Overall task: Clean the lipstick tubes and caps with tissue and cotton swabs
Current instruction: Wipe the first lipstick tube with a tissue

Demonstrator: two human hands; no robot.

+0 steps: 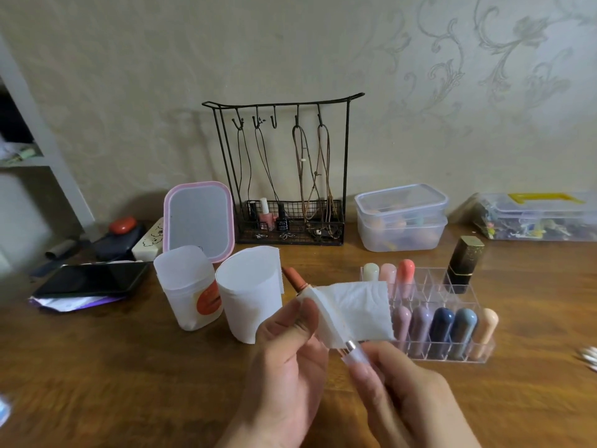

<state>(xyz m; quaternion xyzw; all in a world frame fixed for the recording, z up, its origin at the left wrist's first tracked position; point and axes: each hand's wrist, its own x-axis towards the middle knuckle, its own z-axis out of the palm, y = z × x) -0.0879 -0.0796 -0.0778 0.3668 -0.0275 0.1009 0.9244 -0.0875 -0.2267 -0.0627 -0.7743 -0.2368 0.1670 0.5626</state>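
The left hand [284, 350] pinches a folded white tissue [352, 313] between thumb and fingertips, pressing it around the upper barrel of an uncapped lipstick tube with a translucent pale base and a thin metallic collar [350, 349]. The right hand [403, 392] has its fingers curled round that pale base from below, probably to steady and turn the tube while the tissue wipes it. The brownish-red lipstick bullet [294, 277] pokes out past the tissue toward the upper left, so the tissue appears to work on the casing rather than the colour itself. Both hands hold the tube tilted in the air above the front middle of the wooden table [129, 367], not resting on it.

Just behind the tissue stands a clear acrylic compartment organiser [465, 287], its back and front rows filled with upright pastel, navy and grey-blue lipsticks [442, 328]; several compartments are vacant. A black-and-gold square lipstick [463, 263] stands at its right rear corner. Left of the hands a white tissue roll [248, 295] stands on end beside a translucent plastic canister with an orange label [189, 289], both within easy reach for fresh wipes. Farther back, against the wall, are a pink-framed mirror [198, 218], a black wire jewellery rack [287, 176] and stacked clear lidded boxes [400, 218]. A dark phone [93, 279] lies toward the left edge.
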